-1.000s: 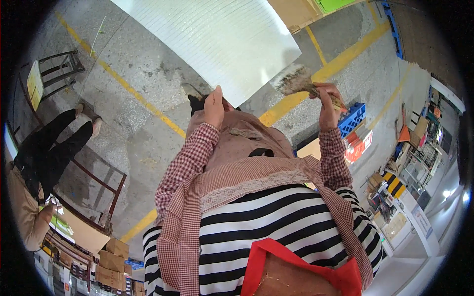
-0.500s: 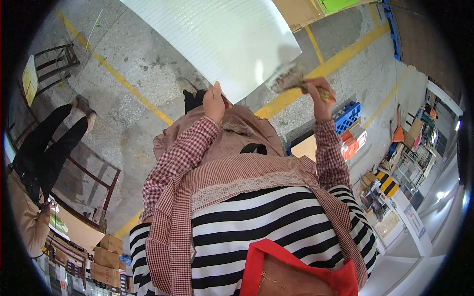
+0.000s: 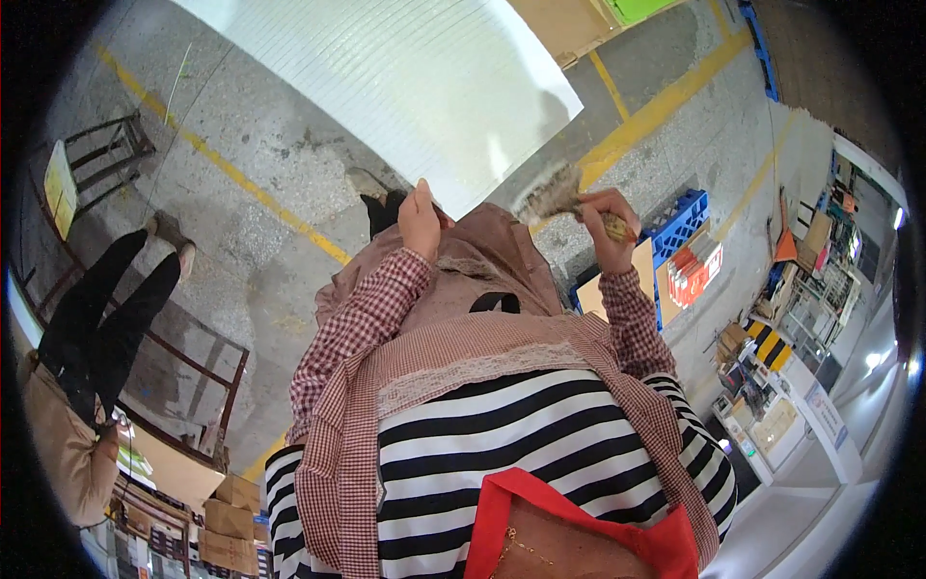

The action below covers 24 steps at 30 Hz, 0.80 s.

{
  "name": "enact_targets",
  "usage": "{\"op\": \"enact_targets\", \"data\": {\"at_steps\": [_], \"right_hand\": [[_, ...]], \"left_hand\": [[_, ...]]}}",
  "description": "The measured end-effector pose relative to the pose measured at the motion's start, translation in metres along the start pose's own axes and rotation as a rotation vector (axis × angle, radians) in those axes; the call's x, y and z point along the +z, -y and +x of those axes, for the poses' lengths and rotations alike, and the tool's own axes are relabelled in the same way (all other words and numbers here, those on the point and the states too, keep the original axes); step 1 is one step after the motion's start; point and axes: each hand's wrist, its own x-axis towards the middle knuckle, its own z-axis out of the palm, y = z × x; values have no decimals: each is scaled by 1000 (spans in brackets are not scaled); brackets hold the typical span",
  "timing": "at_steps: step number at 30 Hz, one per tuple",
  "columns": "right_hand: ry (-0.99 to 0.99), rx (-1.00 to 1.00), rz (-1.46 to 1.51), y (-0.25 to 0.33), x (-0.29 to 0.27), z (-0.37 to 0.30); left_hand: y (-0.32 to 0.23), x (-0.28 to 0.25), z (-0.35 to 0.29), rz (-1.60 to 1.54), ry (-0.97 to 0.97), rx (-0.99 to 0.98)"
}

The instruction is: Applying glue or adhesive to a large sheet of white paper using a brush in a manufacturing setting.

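Note:
A large white sheet (image 3: 386, 87) with faint parallel lines and a glossy sheen stretches away in front of me. My left hand (image 3: 421, 227) is closed on its near corner, thumb on top, the other fingers mostly hidden. To the right, my right hand (image 3: 610, 230) grips a wide brush (image 3: 550, 195) by its yellowish handle. The pale, shaggy bristles point left, just off the sheet's right edge and apart from it; motion blurs them a little.
Cardboard (image 3: 564, 24) lies past the sheet's far right side. A blue plastic pallet (image 3: 678, 224) and red-orange packages (image 3: 693, 275) are at right. Another person in dark trousers (image 3: 106, 299) is at left, near a metal frame (image 3: 183, 347) and a chair (image 3: 101, 159).
My right hand has drawn the brush down toward me, away from the sheet's right edge. My left hand keeps its hold on the corner, and the whole view has shifted slightly.

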Motion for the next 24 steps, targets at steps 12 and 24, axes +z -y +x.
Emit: {"op": "enact_targets", "data": {"at_steps": [12,24], "right_hand": [[-234,152,379,6,-31,19],[-108,89,426,3,-25,53]], "left_hand": [[10,4,-3,44,13,24],[34,5,12,133,-70,165]]}}
